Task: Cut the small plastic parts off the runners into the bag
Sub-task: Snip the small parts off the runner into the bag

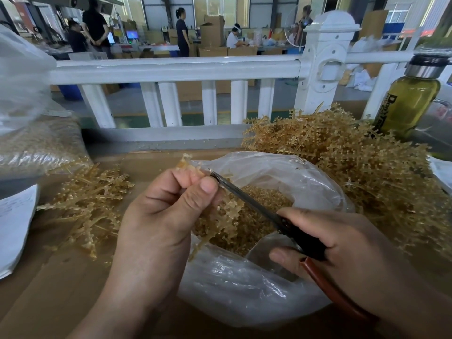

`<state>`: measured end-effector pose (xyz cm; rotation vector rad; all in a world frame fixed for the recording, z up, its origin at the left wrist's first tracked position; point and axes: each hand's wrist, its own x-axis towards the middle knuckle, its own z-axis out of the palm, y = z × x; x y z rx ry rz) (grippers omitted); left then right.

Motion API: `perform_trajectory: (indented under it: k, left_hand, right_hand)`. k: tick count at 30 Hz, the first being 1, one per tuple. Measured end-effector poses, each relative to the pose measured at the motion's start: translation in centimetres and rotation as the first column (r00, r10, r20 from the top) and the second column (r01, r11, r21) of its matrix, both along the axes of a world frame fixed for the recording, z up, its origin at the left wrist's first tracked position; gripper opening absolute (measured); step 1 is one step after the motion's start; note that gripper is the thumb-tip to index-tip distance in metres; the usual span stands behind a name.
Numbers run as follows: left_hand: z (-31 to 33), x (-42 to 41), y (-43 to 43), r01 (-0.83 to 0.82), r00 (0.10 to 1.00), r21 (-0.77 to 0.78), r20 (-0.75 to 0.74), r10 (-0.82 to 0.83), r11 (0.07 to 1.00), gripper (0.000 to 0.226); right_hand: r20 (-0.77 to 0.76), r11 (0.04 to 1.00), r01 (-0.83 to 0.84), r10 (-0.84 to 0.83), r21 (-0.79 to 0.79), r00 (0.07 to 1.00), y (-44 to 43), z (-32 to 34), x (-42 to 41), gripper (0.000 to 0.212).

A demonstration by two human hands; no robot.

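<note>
Two hands over an open clear bag (244, 289) near the desk's (61, 302) front edge. Left hand (156, 216) curled round a tan runner (227, 216); pinches its upper end between thumb and fingertips, a short stub poking out above the fingers, the branching remainder hanging below the palm and down into the bag's mouth. Right hand (342, 245) wrapped tight round the handles of dark-bladed scissors (247, 199); one reddish-brown handle jutting out past the thumb toward the front edge. Blades slanted up and to the left across the bag's opening, tips touching the runner just beside the left thumb; parted or together, impossible to tell. Directly beneath the grip, inside the bag, a heap of small cut parts (266, 199).

Toward the desk's back right corner, a large heap of runners (367, 167) pressing against the bag's far rim; behind it a bottle (411, 101) of yellowish liquid with a metal collar and dark cap. On the left half, a smaller pile of runners (90, 199), well apart from the bag; at the left edge, white paper (14, 223); at the back left corner, a big clear sack (36, 143) filled with tan pieces. Beyond the back edge, a white railing (171, 69); far behind it, people (182, 33) among cardboard boxes (212, 30).
</note>
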<state>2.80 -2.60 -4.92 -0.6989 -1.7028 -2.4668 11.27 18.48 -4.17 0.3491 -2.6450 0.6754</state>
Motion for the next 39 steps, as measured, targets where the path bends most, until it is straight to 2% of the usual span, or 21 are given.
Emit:
perform_trajectory:
  k: [5,10,21,30,39]
  left_hand:
    - [-0.1,0.04,-0.15,0.016,0.998,-0.084,-0.056,-0.02,0.996,0.016]
    - [-0.16,0.06,-0.1,0.026,0.997,-0.104,-0.068,-0.033,0.994,0.017]
    - [-0.42,0.02,0.03,0.044,0.997,-0.091,-0.06,-0.05,0.995,0.016]
    - [-0.25,0.04,-0.06,0.06,0.995,-0.085,-0.071,-0.066,0.995,0.02]
    - [-0.36,0.07,0.15,0.057,0.997,-0.06,-0.046,-0.059,0.997,0.017]
  right_hand:
    - [-0.018,1.0,-0.012,0.012,0.002,1.0,0.19,-0.13,-0.07,0.044]
    - [-0.034,1.0,-0.028,0.028,-0.005,0.999,0.27,-0.17,-0.18,0.042]
    - [-0.041,1.0,-0.018,0.017,-0.009,0.999,0.08,0.13,-0.02,0.036]
    - [0.014,1.0,-0.019,0.019,-0.025,1.0,-0.22,0.56,0.15,0.029]
    - [0.005,0.999,-0.03,0.03,-0.027,1.0,-0.16,0.28,-0.01,0.035]
